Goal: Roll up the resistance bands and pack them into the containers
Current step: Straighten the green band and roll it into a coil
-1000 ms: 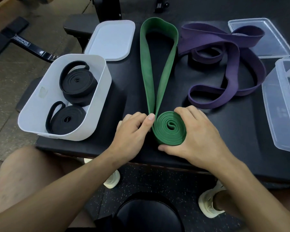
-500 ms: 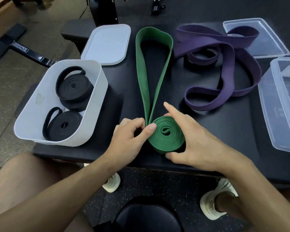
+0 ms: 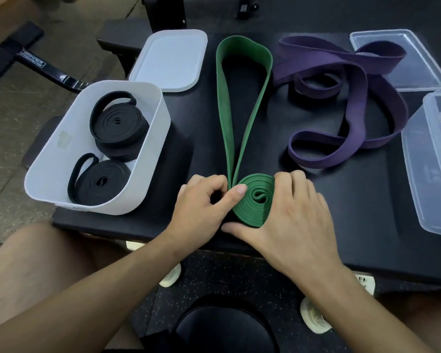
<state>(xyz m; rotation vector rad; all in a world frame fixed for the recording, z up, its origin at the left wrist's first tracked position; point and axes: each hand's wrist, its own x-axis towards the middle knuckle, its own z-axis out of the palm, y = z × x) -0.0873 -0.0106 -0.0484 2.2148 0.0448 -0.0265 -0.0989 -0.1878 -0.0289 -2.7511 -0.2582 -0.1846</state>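
The right hand (image 3: 293,225) has curled back round the rolled green band (image 3: 255,198). The left hand (image 3: 199,207) pinches its left edge.

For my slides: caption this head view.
The left hand and right hand roll a green resistance band beside packed black bands.

single head view looks steeply down, close over the black table (image 3: 341,200).

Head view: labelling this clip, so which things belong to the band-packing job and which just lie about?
Job: green band, purple band, black rolls, white container, clear container, white lid, clear lid, left hand, right hand.
Lying about: stool, bench frame.
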